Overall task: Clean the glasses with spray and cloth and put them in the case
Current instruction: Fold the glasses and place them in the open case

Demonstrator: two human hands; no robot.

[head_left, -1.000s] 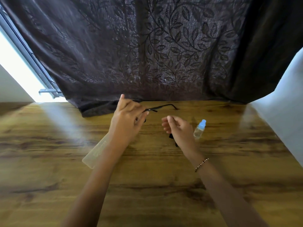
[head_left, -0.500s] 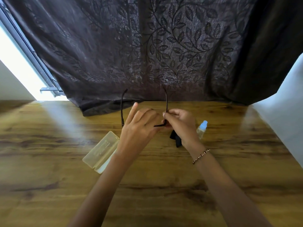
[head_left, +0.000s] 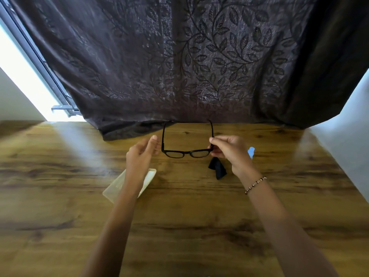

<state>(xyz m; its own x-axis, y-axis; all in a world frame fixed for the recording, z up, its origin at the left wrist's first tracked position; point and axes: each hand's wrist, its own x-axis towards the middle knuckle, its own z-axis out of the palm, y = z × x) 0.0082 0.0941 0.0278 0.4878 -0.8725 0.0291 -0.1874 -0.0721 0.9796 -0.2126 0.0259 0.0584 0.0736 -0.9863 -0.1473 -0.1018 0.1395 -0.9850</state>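
While glasses [head_left: 186,153] hang above table [head_left: 60,216], temples unfolded: right grip [head_left: 229,151] pinches right hinge; left grip [head_left: 139,156] loose, empty, beside left hinge (contact unclear). Keep fingertips off lenses; fetch spray [head_left: 251,152].

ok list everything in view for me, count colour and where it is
glasses: one, black frame, held above the table, arms unfolded
cloth: one, black, crumpled on the table under the right hand
spray bottle: one, only its light blue cap shows, behind the right hand
case: one, translucent pale yellow, on the table, partly under the left forearm
table: one, brown wood
curtain: one, dark brown with leaf pattern, behind the table
bracelet: one, beaded, right wrist
left hand: fingers relaxed, beside the glasses' left side
right hand: pinches the glasses' right corner
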